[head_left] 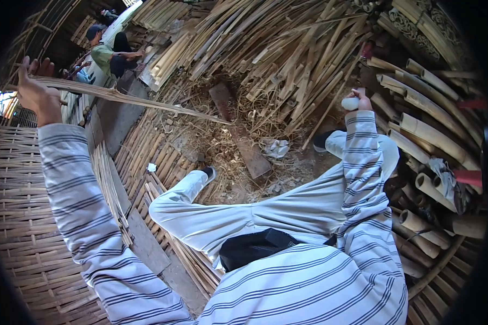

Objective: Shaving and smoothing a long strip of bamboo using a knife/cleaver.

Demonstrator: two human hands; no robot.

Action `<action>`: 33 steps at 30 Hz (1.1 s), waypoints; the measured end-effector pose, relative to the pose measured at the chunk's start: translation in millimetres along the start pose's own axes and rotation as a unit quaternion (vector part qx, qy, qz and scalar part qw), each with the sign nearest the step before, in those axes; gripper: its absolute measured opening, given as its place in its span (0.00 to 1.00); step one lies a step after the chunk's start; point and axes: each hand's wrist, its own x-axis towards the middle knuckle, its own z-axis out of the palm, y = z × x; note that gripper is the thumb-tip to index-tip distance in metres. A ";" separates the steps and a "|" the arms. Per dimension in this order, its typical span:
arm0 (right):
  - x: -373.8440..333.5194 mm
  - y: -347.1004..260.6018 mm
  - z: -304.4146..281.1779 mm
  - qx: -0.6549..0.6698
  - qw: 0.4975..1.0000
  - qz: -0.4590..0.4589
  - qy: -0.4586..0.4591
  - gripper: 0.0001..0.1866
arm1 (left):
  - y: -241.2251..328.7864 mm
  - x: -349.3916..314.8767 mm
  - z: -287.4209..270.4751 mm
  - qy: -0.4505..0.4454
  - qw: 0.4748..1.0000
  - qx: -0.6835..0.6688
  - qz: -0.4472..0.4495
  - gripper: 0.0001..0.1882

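My left hand (40, 95) is raised at the far left with a long split bamboo strip (130, 97) across its palm. The fingers point up and are partly curled, and the strip slants down to the right. Its frayed far end hangs over a dark wooden block (249, 146) lying on the ground between my feet. On the right, my right hand (361, 101) is closed around something with a pale, rounded end (351, 103), like a handle butt. The rest of that thing is hidden by the hand. Fibre shavings (219, 154) surround the block.
Split bamboo strips (265, 49) are heaped ahead. Thick bamboo poles (417, 127) are stacked close on my right. A woven bamboo panel (27, 216) stands to the left. Another person (106, 54) sits at the far left. Crumpled white plastic (276, 148) lies beside the block.
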 end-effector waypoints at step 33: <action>-128.6 225.6 92.5 -0.595 0.784 0.034 -0.170 0.24 | 3.2 -92.3 -13.8 -0.222 0.957 -0.136 -0.129 0.06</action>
